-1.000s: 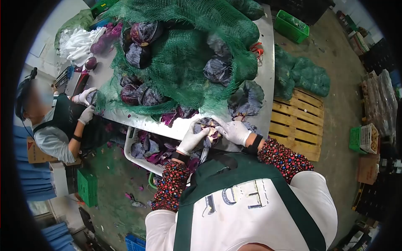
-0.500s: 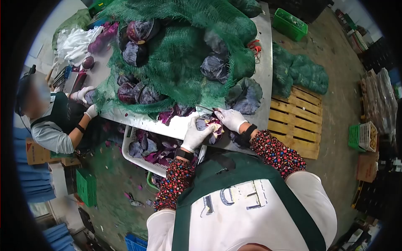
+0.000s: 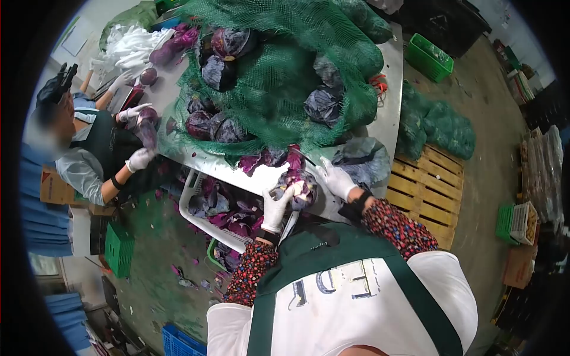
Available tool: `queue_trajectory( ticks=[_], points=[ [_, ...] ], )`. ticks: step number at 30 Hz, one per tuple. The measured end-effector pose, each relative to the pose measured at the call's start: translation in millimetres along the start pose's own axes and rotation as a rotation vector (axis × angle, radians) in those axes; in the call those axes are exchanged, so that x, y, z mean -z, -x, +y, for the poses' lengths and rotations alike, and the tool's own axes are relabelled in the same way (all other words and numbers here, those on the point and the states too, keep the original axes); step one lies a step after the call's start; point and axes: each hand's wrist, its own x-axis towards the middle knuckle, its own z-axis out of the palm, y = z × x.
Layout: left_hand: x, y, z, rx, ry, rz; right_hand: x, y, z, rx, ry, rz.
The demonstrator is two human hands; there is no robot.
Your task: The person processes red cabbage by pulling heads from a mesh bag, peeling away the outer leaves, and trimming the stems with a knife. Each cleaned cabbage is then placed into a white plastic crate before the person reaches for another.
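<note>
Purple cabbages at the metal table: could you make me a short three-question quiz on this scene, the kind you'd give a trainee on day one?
1. True or false: the camera wearer's left hand touches the cabbage with pale patches.
2. Multiple choice: what fills the white basket by the table?
A) Eggs
B) Loose purple leaves
C) Folded towels
3. Fill in the blank: the wooden pallet on the floor is coloured ____.

Key: 1. True. 2. B. 3. Yellow.
</note>
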Motion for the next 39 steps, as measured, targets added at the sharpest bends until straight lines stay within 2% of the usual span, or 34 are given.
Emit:
queue_trajectory(
  ticks=[1, 2, 4, 6, 7, 10, 12, 13, 14, 16, 18, 20, 21, 26, 27, 30, 32, 33, 34, 35, 37, 38, 39],
  points=[
    [-4, 1, 5, 0.085, 0.091, 0.053, 18, 17, -18, -0.021, -0.044, -0.101],
    [-9, 1, 7, 0.171, 0.180, 0.101, 21, 30, -22, 0.025, -0.073, -0.101],
    [-9, 1, 8, 0.154, 0.080, 0.086, 2, 40, -3, 0.176, -0.052, -0.059],
    [-11, 4, 22, -0.050, -0.213, -0.041, 5, 47, -12, 0.179, -0.095, -0.050],
    [-12, 1, 23, -0.067, -0.318, -0.088, 5, 48, -14, 0.150, -0.052, -0.041],
    [-10, -7, 17, -0.127, -0.370, -0.196, -6, 47, -4, 0.124, -0.041, 0.012],
    [-12, -6, 15, -0.087, -0.307, -0.204, -11, 52, -1, 0.156, -0.136, 0.028],
    [-14, -5, 13, -0.078, -0.265, -0.200, -17, 53, 2, 0.121, -0.013, 0.072],
    [-16, -2, 12, -0.071, -0.222, -0.192, -14, 55, -2, 0.111, -0.014, 0.067],
    [-26, 1, 9, -0.098, -0.206, -0.143, -1, 52, -15, -0.055, 0.046, -0.025],
    [-35, 6, 15, -0.120, -0.242, -0.023, -11, 45, -3, -0.057, 0.031, -0.008],
    [-41, 7, 16, -0.129, -0.232, 0.009, -13, 43, 5, 0.226, 0.299, 0.056],
    [-44, 7, 20, -0.127, -0.276, 0.032, -9, 40, 2, 0.091, 0.123, 0.012],
    [-56, 7, 32, -0.116, -0.425, 0.125, -15, 24, 15, 0.152, 0.124, 0.152],
    [-59, 10, 34, -0.102, -0.418, 0.146, -5, 17, 9, 0.005, 0.033, 0.048],
    [-56, 11, 14, -0.146, -0.401, 0.165, -13, -13, 45, -0.015, 0.118, 0.003],
    [-44, 14, 2, -0.142, -0.138, 0.051, -23, -14, 57, 0.236, 0.176, 0.182],
    [-35, 20, 13, -0.141, -0.323, 0.048, 5, -1, 19, -0.079, -0.156, -0.042],
    [-27, 28, 25, -0.129, -0.507, 0.047, 12, 5, 2, -0.070, -0.167, -0.046],
    [-22, 30, 27, -0.125, -0.513, 0.059, 15, 10, -9, -0.107, -0.142, -0.020],
    [-15, 28, 29, -0.280, -0.430, -0.060, 24, 17, -31, -0.173, -0.066, -0.022],
    [-6, 14, 11, -0.388, -0.499, -0.139, 28, 20, -41, -0.109, -0.024, -0.010],
    [-4, 13, 15, -0.361, -0.502, -0.162, 17, 13, -31, -0.098, -0.045, 0.009]
  ],
)
